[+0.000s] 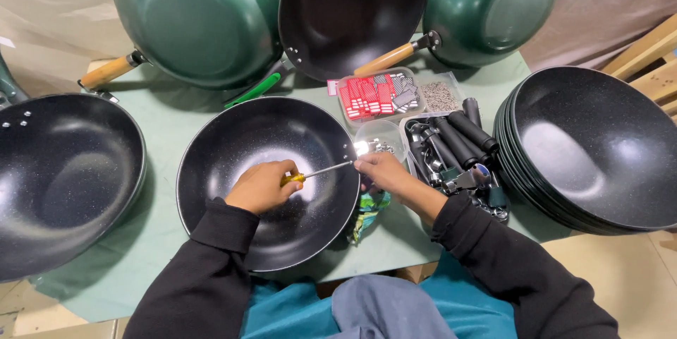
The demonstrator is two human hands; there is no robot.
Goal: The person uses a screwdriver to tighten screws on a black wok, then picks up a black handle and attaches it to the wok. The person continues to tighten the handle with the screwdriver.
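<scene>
Head view: black wok (268,184) sits centre on the green mat (169,127), rim facing up, no handle fitted on it as far as I can see. Judging by look it's stiff stamped metal w/ a slick nonstick inside, moderate weight, prob. slides easily on the mat; best steadied at the rim, near the side where the tool tip works. Left hand (262,186) is curled closed around the yellow grip of a screwdriver (319,172), resting inside the bowl. Shaft runs toward the wok's right rim. Right hand (381,171) is at that rim, fingers pinched near the driver tip; can't tell whether it has a screw or bracket, too small and there's glare. Just beside the right hand: clear tub of small metal hardware (377,143), tray of black handles (458,145), box of red and grey parts (371,95), bag of tiny screws (441,95). Stack of black woks (599,148) at right, another black wok (60,177) at left, green woks w/ wooden handles (197,18) leaning at the back.
</scene>
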